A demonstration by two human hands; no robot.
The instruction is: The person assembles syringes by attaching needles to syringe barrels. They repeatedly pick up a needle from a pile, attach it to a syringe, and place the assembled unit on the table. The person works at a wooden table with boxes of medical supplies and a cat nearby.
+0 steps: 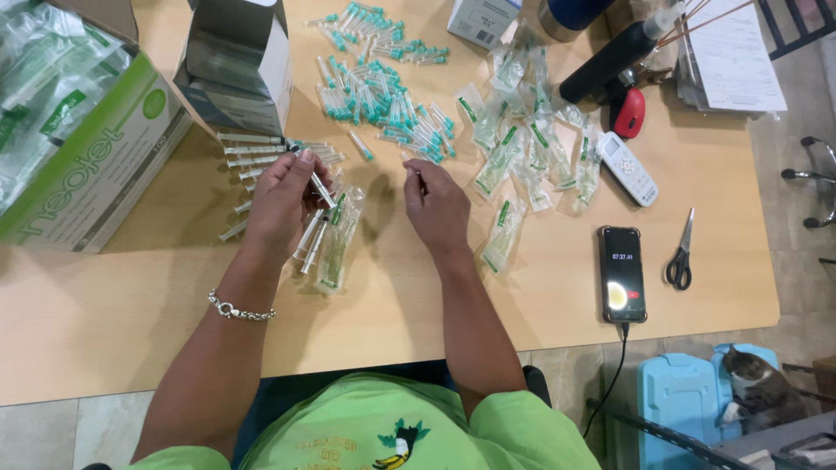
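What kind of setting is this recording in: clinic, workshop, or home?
Probably a home or small office used for sorting medical supplies. A wooden table holds a pile of capped needles, loose syringes and empty wrappers, while a cat sits on the tiled floor beside it.

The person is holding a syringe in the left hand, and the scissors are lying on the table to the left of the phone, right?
Not quite. The head view shows the scissors lying to the right of the phone, not the left. The rest holds: the left hand is holding a syringe over the table.
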